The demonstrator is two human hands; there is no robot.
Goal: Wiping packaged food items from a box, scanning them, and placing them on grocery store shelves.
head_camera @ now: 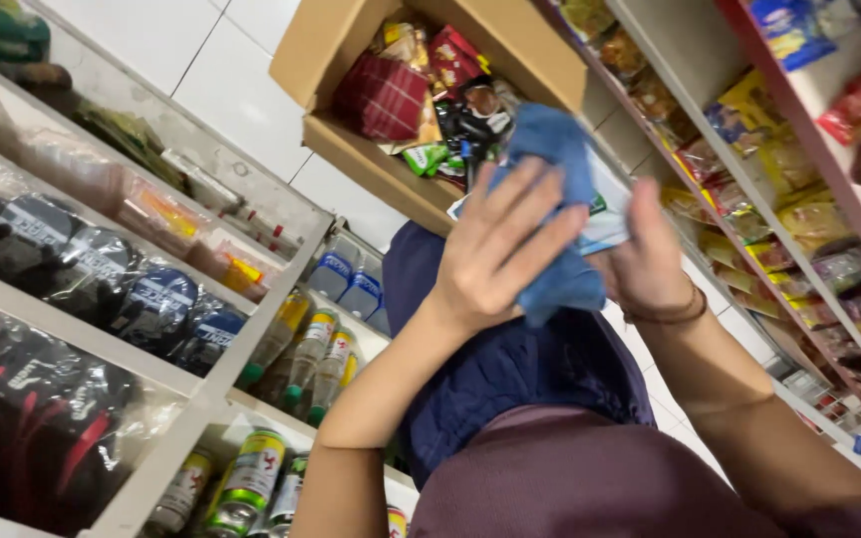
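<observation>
We are holding a blue cloth (560, 214) in front of the open cardboard box (351, 60), both hands raised. Left hand (500, 249) is pressing the cloth flat, fingers (540, 204) spread across it, likely to keep it against a small pale packet (605, 231). Right hand (650, 264) is backing that packet from behind the cloth; its fingers are hidden, so we cannot tell their state. Snack packets (421, 90) are filling the box.
</observation>
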